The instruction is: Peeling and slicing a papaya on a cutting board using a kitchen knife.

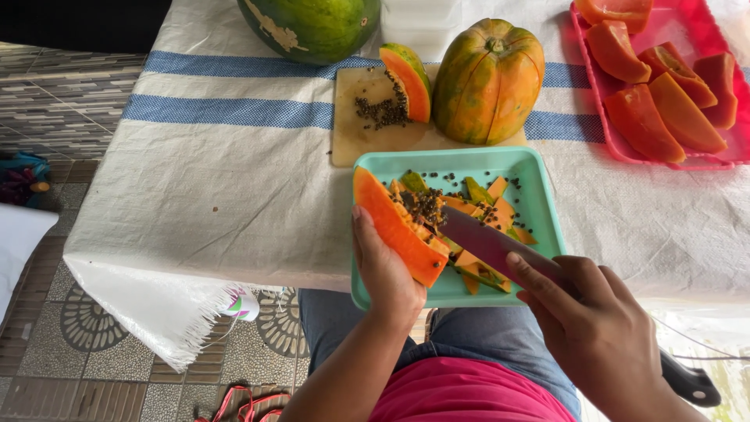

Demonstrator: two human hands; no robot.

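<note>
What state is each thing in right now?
Papaya slice: held by left hand, seeds partly scraped.
Knife: in right hand, blade at the slice.
Teal tray: holds peels and seeds.
Whole papaya: uncut.
Red tray: holds cleaned slices.

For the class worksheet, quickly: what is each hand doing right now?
Left hand: closed around an orange papaya slice over the teal plastic tray.
Right hand: closed on a knife, blade at the slice.
</note>
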